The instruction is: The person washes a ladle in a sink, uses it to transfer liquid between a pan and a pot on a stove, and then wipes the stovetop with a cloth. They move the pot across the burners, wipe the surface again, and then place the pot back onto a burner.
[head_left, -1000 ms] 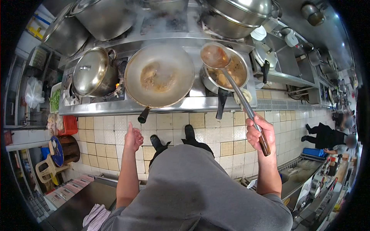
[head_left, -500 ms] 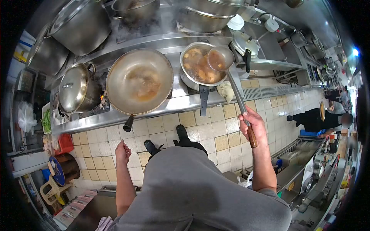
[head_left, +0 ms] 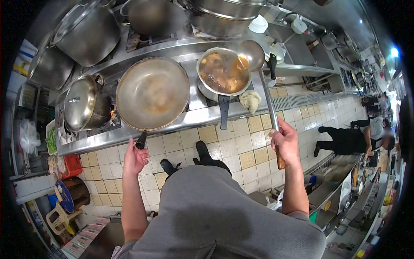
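Now, ladle (head_left: 255,53) tipped further, apparently emptier

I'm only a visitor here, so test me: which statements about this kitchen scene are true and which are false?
1. The right hand holds a ladle. True.
2. Both hands grip the ladle. False: the left hand is open, near the handle of the wok.
3. Brown food sits in the open pot. True.
4. Left of the wok stands a kettle. False: a lidded pot stands there.
5. A pale cloth lies beside the open pot. True.
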Motion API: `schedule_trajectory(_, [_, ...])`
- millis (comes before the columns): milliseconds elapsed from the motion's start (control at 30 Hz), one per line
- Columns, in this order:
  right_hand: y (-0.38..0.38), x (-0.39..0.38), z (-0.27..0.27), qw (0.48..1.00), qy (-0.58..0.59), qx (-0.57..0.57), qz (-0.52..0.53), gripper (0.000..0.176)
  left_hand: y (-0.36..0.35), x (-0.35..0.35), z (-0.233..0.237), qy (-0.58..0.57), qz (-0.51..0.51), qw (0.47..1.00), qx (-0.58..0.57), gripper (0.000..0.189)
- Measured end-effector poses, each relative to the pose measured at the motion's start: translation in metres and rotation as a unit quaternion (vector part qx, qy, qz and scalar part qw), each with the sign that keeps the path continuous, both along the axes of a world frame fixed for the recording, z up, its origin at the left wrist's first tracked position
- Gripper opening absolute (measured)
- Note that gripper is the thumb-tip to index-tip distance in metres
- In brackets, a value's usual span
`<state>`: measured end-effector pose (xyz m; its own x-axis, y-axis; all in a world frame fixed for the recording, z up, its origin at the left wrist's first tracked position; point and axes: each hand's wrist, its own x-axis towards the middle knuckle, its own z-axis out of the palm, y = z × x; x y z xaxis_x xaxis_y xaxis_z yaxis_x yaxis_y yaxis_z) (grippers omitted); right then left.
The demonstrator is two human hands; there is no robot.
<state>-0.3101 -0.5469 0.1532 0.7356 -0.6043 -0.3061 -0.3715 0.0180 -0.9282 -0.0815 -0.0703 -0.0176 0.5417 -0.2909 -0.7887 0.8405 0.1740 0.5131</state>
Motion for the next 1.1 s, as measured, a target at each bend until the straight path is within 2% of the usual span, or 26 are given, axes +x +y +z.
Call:
schedule_trajectory(33, [0.004,0.001,0.004,1.000,-0.001,0.000,0.001,0.056,-0.001,0.006,0.002,0.014,-0.030,0.999,-0.007,0.058])
schedule_trajectory(100, [0.012,0.002,0.008,0.982,0.081,-0.167,0.022,0.057,-0.006,0.014,0.004,0.055,-0.027,0.998,-0.008,0.059])
schedule_trajectory(133, [0.012,0.002,0.005,0.983,0.081,-0.166,0.022,0.057,-0.009,0.018,0.006,0.098,-0.025,0.995,-0.008,0.060])
schedule_trajectory(200, [0.011,0.001,-0.005,0.947,0.082,-0.309,0.037,0.060,-0.018,0.020,0.013,0.136,-0.027,0.989,-0.051,0.060])
schedule_trajectory(233, [0.013,0.002,-0.004,0.947,0.082,-0.309,0.036,0.060,-0.021,0.020,0.016,0.175,-0.028,0.980,-0.095,0.059])
schedule_trajectory(300, [0.017,0.005,-0.002,0.929,0.064,-0.362,0.048,0.061,-0.024,0.023,0.010,0.183,-0.015,0.977,-0.108,0.057])
schedule_trajectory(433, [0.024,0.009,-0.003,0.920,0.053,-0.383,0.057,0.060,-0.026,0.018,0.008,0.195,0.016,0.965,-0.174,0.053])
schedule_trajectory(533, [0.033,0.016,0.001,0.929,0.093,-0.351,0.073,0.061,-0.030,0.011,0.019,0.197,0.039,0.962,-0.185,0.049])
schedule_trajectory(667, [0.047,0.023,-0.014,0.938,0.050,-0.325,0.109,0.063,-0.026,0.008,0.000,0.216,0.044,0.955,-0.198,0.045])
schedule_trajectory(733, [0.058,0.029,-0.017,0.943,-0.002,-0.289,0.164,0.064,-0.028,0.008,-0.002,0.211,0.046,0.952,-0.216,0.042])
schedule_trajectory(767, [0.063,0.032,-0.015,0.944,0.033,-0.268,0.189,0.065,-0.030,0.007,-0.003,0.210,0.047,0.952,-0.216,0.042])
schedule_trajectory(867, [0.082,0.048,-0.021,0.936,0.017,-0.257,0.240,0.065,-0.036,-0.002,-0.004,0.223,0.079,0.944,-0.229,0.041])
schedule_trajectory(1100, [0.116,0.090,-0.056,0.923,0.029,-0.243,0.296,0.059,-0.033,-0.016,-0.027,0.150,0.062,0.962,-0.220,0.039])
